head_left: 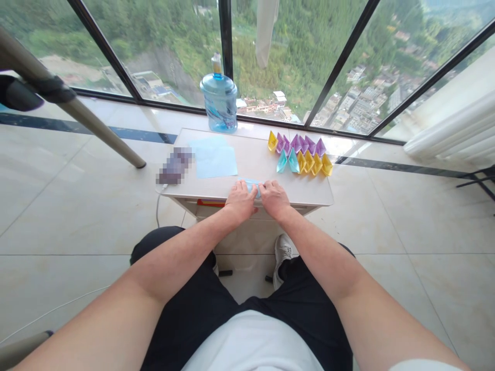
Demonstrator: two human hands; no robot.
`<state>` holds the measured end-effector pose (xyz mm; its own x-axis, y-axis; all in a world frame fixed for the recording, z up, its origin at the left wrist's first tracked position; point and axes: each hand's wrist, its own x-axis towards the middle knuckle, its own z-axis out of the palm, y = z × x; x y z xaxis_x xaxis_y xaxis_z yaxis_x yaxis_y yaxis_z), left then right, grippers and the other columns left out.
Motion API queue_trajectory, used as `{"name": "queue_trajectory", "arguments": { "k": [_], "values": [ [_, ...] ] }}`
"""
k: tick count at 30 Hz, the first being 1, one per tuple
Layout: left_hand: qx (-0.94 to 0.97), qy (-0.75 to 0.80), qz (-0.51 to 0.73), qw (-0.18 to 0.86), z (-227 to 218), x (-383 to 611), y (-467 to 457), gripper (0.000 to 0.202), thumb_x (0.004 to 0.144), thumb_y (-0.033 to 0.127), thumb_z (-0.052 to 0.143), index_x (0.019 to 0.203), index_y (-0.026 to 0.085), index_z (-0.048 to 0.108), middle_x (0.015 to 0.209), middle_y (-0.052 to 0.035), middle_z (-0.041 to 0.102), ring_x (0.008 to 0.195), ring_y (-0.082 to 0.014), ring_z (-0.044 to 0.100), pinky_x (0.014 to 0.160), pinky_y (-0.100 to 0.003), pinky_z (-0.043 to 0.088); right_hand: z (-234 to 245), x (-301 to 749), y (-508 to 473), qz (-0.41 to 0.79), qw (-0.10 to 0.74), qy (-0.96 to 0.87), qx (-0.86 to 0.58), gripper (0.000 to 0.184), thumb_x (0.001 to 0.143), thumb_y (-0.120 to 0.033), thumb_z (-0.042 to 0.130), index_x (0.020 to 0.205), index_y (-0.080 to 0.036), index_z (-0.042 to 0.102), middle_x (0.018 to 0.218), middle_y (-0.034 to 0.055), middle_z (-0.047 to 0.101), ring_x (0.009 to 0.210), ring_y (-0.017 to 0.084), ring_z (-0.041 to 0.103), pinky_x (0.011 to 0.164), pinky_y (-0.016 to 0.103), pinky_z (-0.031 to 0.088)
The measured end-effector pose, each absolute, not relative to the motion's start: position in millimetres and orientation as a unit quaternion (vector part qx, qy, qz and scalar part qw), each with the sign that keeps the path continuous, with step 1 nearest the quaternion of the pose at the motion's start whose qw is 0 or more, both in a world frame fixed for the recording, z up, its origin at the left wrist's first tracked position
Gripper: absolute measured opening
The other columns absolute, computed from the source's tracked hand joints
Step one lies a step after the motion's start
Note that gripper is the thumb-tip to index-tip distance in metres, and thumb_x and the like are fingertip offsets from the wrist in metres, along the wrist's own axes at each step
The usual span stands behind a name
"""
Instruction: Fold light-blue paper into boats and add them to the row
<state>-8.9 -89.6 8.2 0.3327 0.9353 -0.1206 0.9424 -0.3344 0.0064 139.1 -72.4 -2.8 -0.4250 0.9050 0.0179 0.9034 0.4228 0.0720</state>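
Observation:
At the near edge of the small white table, a small piece of folded light blue paper lies mostly under my fingers. My left hand pinches its left side, thumb pointing inward. On the right side of the paper, my right hand has its fingers closed and pressed down. My two thumbs nearly meet over the paper, so its exact shape is hidden. Left of centre on the table are flat light blue sheets. Purple, yellow and teal folded paper boats stand in two rows at the back right.
A blue water jug stands behind the table by the window. A blurred-out object with a cable lies on the table's left side. Red and yellow items show in the shelf below. A metal pole slants at the left.

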Motion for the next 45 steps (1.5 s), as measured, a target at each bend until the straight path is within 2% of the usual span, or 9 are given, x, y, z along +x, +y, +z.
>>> {"name": "queue_trajectory", "arguments": {
  "k": [6,12,20,28,31,34,36,40,45],
  "values": [
    [0.813,0.578,-0.046,0.049,4.4,-11.5,-90.3,0.092,0.077,0.054,0.074,0.153,0.017,0.037,0.158,-0.0264,0.037,0.148,-0.0429,0.031,0.114,-0.053,0.027,-4.0,139.8,-74.3,0.032,0.009,0.839,0.543,0.041,0.1,-0.02,0.04,0.137,-0.013,0.058,0.122,0.0193,0.063,0.112,0.03,0.052,0.089,0.039,0.043],
    [0.806,0.59,-0.032,0.035,-3.8,-14.0,-92.2,0.094,0.08,0.049,0.07,0.155,0.008,0.031,0.158,-0.0297,0.034,0.149,-0.0399,0.03,0.116,-0.047,0.028,-10.2,156.2,-77.0,0.039,-0.016,0.813,0.58,0.044,0.096,-0.017,0.041,0.134,-0.003,0.058,0.12,0.0235,0.063,0.112,0.032,0.053,0.094,0.042,0.04],
    [0.775,0.629,-0.059,0.023,-0.9,-14.2,-95.2,0.092,0.082,0.047,0.067,0.158,0.015,0.029,0.162,-0.0276,0.03,0.15,-0.0419,0.028,0.115,-0.05,0.03,-8.2,163.7,-77.4,0.011,-0.027,0.803,0.596,0.045,0.095,-0.018,0.04,0.133,-0.005,0.06,0.126,0.0234,0.062,0.117,0.032,0.052,0.097,0.043,0.038],
    [0.778,0.626,-0.06,0.016,12.6,3.8,-87.0,0.081,0.083,0.051,0.068,0.142,0.0,0.048,0.148,-0.0317,0.046,0.144,-0.0419,0.035,0.114,-0.05,0.032,11.4,163.9,-75.1,-0.03,0.001,0.799,0.601,0.042,0.094,-0.021,0.044,0.128,-0.011,0.066,0.126,0.0201,0.063,0.119,0.03,0.054,0.096,0.04,0.042],
    [0.832,0.554,-0.007,0.014,8.8,6.6,-84.4,0.076,0.084,0.035,0.07,0.147,0.002,0.043,0.148,-0.0273,0.048,0.14,-0.0356,0.042,0.112,-0.043,0.036,20.7,162.7,-70.0,-0.043,0.014,0.799,0.599,0.038,0.094,-0.022,0.044,0.117,-0.013,0.072,0.123,0.0187,0.066,0.116,0.029,0.058,0.094,0.039,0.045],
    [0.855,0.517,0.013,0.03,6.0,7.4,-81.9,0.042,0.087,0.02,0.061,0.126,0.005,0.062,0.118,-0.0221,0.067,0.115,-0.0315,0.061,0.097,-0.04,0.047,25.3,165.2,-60.7,-0.089,0.025,0.79,0.606,0.028,0.086,-0.022,0.055,0.101,-0.016,0.077,0.113,0.0154,0.071,0.106,0.027,0.064,0.09,0.036,0.049],
    [0.863,0.503,0.009,0.057,8.5,7.2,-79.7,0.025,0.086,0.017,0.06,0.108,0.007,0.07,0.103,-0.019,0.071,0.103,-0.0302,0.066,0.088,-0.039,0.049,26.5,170.6,-52.0,-0.136,-0.028,0.768,0.625,0.027,0.085,-0.019,0.055,0.099,-0.018,0.079,0.11,0.013,0.074,0.102,0.025,0.067,0.089,0.033,0.05],
    [0.842,0.516,0.086,0.131,24.2,4.6,-67.3,0.024,0.091,0.023,0.054,0.082,0.013,0.074,0.085,-0.0145,0.074,0.082,-0.0259,0.068,0.082,-0.039,0.049,32.8,181.6,-32.5,-0.176,-0.307,0.689,0.633,0.027,0.089,-0.028,0.056,0.099,-0.016,0.078,0.095,0.0096,0.077,0.088,0.022,0.069,0.086,0.034,0.052],
    [0.524,0.589,0.436,0.434,34.6,-5.9,-28.6,0.02,0.084,0.034,0.062,0.082,0.016,0.071,0.069,-0.0021,0.067,0.069,-0.0184,0.063,0.067,-0.029,0.048,41.3,171.8,-15.4,-0.353,-0.531,0.543,0.546,0.044,0.083,-0.056,0.069,0.104,-0.017,0.075,0.098,0.0082,0.076,0.089,0.019,0.069,0.078,0.031,0.056]
  ]
}}
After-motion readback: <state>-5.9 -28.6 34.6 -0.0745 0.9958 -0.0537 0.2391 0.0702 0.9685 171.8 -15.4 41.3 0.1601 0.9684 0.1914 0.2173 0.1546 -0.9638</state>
